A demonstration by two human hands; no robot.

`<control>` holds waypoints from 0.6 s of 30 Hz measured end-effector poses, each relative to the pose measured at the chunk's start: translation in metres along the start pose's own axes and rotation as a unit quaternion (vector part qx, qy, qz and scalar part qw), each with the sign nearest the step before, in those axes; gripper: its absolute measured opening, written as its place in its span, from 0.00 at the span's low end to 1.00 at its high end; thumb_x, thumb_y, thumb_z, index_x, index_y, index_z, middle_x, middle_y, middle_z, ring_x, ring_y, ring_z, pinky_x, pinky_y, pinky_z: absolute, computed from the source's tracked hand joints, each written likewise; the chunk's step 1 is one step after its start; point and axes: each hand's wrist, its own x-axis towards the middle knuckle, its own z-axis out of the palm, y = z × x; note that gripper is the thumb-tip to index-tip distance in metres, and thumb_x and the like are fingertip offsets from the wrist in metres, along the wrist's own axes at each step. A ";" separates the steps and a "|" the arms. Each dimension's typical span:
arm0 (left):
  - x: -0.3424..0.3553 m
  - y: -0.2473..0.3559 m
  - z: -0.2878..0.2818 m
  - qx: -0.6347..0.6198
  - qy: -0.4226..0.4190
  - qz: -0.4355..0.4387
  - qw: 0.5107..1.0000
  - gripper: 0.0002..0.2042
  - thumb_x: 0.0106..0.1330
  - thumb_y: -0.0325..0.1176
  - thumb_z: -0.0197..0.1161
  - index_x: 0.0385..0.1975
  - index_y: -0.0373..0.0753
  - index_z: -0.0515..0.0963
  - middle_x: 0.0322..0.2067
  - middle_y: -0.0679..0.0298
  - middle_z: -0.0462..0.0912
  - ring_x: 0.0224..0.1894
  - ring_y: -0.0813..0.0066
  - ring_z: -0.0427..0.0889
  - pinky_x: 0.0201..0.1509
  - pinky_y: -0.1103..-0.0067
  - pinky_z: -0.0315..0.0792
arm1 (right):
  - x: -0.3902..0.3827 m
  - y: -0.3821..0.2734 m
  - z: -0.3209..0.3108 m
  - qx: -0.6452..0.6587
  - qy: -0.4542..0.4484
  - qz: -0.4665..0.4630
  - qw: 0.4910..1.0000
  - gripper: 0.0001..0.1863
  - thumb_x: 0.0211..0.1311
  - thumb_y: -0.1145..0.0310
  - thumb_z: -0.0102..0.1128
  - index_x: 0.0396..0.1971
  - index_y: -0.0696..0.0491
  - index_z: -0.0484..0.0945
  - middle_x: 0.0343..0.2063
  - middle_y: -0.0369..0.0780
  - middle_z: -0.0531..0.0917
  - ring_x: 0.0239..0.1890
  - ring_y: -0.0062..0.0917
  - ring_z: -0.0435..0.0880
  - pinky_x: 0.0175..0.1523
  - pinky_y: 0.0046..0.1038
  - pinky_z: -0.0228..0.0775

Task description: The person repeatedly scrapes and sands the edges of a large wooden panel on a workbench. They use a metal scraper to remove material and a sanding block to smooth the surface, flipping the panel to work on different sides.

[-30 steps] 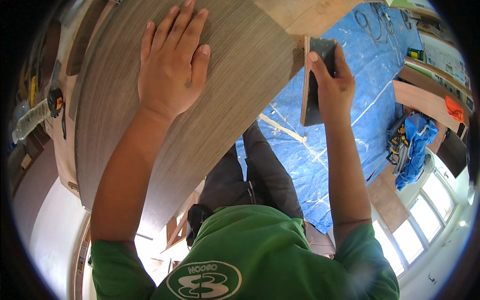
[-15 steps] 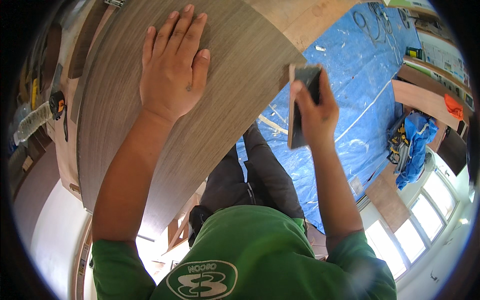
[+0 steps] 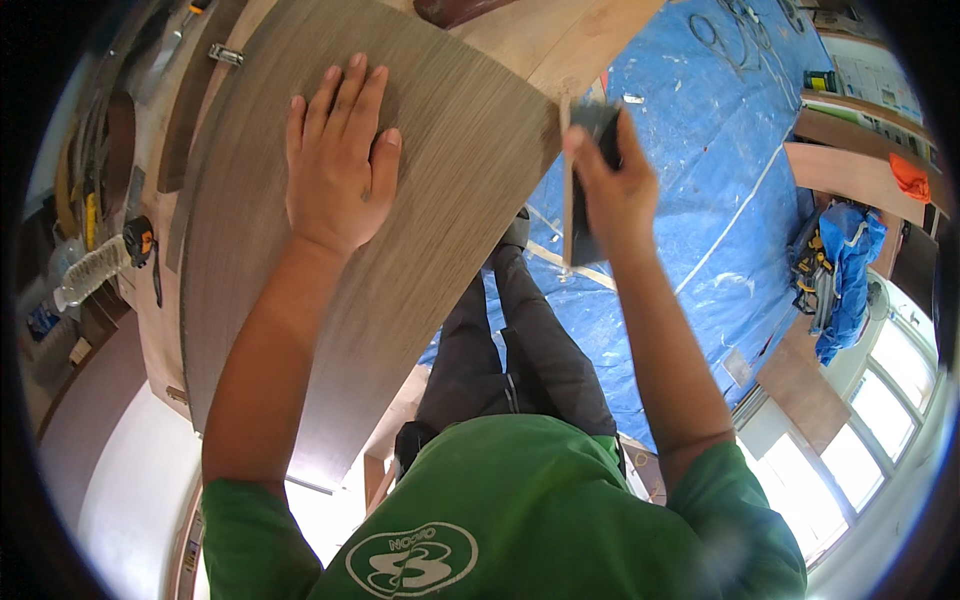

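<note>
A large wood-grain panel (image 3: 450,150) with a curved far edge lies under my left hand (image 3: 338,170). That hand is flat on its top face, fingers stretched out and holding nothing. Beside the panel's right edge, near its far corner, my right hand (image 3: 618,195) grips a sanding block (image 3: 592,215). The block has a dark face and a thin tan layer on its left side, which is turned toward the panel edge. My thumb lies on the near side and my fingers wrap round the right. Whether the block touches the edge cannot be made out.
Under the panel is a pale wooden worktop (image 3: 590,45). A tape measure (image 3: 138,240) and a plastic bottle (image 3: 92,275) are at the left. Blue sheeting (image 3: 720,190) covers the floor at the right, with cables (image 3: 715,35) on it. Tools with a blue cover (image 3: 845,270) stand farther right.
The whole view has shifted a little. My right hand has moved the sanding block farther away along the panel's edge, toward the corner. My left hand stays flat on the panel.
</note>
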 end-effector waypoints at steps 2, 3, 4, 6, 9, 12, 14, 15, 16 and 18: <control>0.002 -0.001 0.001 0.001 -0.008 0.005 1.000 0.29 0.74 0.44 0.51 0.73 0.43 0.65 0.74 0.59 0.65 0.78 0.55 0.58 0.81 0.52 0.44 | -0.049 0.028 0.005 -0.053 0.004 -0.060 0.997 0.39 0.64 0.64 0.74 0.68 0.67 0.67 0.50 0.48 0.83 0.54 0.30 0.82 0.61 0.30 0.72; 0.001 -0.003 0.000 -0.001 -0.011 0.010 1.000 0.30 0.73 0.46 0.52 0.74 0.43 0.65 0.74 0.58 0.64 0.78 0.55 0.57 0.81 0.52 0.44 | -0.076 0.033 0.004 -0.052 -0.038 -0.088 0.994 0.40 0.63 0.65 0.75 0.69 0.67 0.66 0.51 0.49 0.82 0.55 0.30 0.81 0.61 0.30 0.72; 0.001 -0.004 -0.002 -0.002 -0.013 0.013 1.000 0.31 0.73 0.47 0.52 0.74 0.42 0.64 0.75 0.57 0.64 0.78 0.54 0.56 0.81 0.52 0.43 | -0.093 0.032 -0.008 -0.076 -0.100 -0.116 0.985 0.40 0.62 0.66 0.76 0.70 0.66 0.66 0.54 0.48 0.82 0.58 0.28 0.80 0.63 0.30 0.71; 0.006 0.003 -0.008 0.022 -0.063 0.058 0.996 0.33 0.73 0.51 0.52 0.75 0.42 0.62 0.76 0.56 0.61 0.79 0.54 0.54 0.81 0.51 0.42 | -0.113 0.045 -0.023 0.088 -0.031 0.004 0.996 0.40 0.62 0.66 0.76 0.70 0.65 0.66 0.56 0.47 0.81 0.59 0.28 0.79 0.65 0.31 0.70; 0.001 0.027 -0.020 0.033 -0.160 0.122 0.979 0.38 0.72 0.55 0.53 0.77 0.40 0.57 0.79 0.54 0.53 0.81 0.55 0.48 0.81 0.52 0.38 | -0.122 0.037 -0.071 0.126 -0.013 0.117 0.985 0.40 0.65 0.65 0.72 0.72 0.64 0.63 0.58 0.43 0.80 0.60 0.25 0.77 0.66 0.30 0.68; -0.016 0.079 -0.012 -0.035 -0.181 0.163 0.969 0.40 0.72 0.52 0.55 0.78 0.35 0.52 0.80 0.54 0.47 0.82 0.58 0.43 0.83 0.55 0.35 | -0.138 0.066 -0.127 -0.021 0.031 0.075 0.997 0.40 0.64 0.64 0.73 0.71 0.62 0.66 0.58 0.45 0.81 0.59 0.27 0.78 0.66 0.31 0.69; -0.009 0.111 0.000 -0.027 -0.169 0.163 0.972 0.39 0.72 0.49 0.55 0.78 0.35 0.53 0.80 0.55 0.47 0.82 0.60 0.43 0.83 0.56 0.35 | -0.153 0.079 -0.153 -0.058 0.063 0.084 0.993 0.39 0.62 0.61 0.75 0.70 0.60 0.69 0.57 0.48 0.82 0.58 0.31 0.81 0.65 0.33 0.71; 0.000 0.123 0.008 -0.017 -0.159 0.162 0.974 0.39 0.72 0.48 0.55 0.78 0.35 0.53 0.80 0.56 0.47 0.82 0.60 0.44 0.83 0.56 0.36 | -0.160 0.091 -0.163 -0.099 0.076 0.091 0.988 0.39 0.62 0.60 0.75 0.69 0.60 0.69 0.55 0.49 0.82 0.56 0.33 0.82 0.64 0.33 0.71; 0.010 0.132 0.015 -0.006 -0.148 0.160 0.976 0.38 0.72 0.47 0.56 0.78 0.35 0.53 0.80 0.56 0.47 0.82 0.61 0.44 0.83 0.57 0.36 | -0.165 0.096 -0.170 -0.129 0.074 0.078 0.986 0.40 0.62 0.59 0.75 0.70 0.59 0.69 0.54 0.49 0.82 0.55 0.34 0.82 0.63 0.34 0.72; 0.028 0.148 0.028 0.009 -0.138 0.162 0.977 0.38 0.71 0.44 0.57 0.78 0.34 0.52 0.80 0.56 0.47 0.82 0.61 0.45 0.83 0.57 0.37 | -0.173 0.102 -0.183 -0.177 0.072 0.070 0.979 0.40 0.62 0.57 0.74 0.70 0.58 0.69 0.53 0.49 0.82 0.54 0.35 0.82 0.61 0.34 0.73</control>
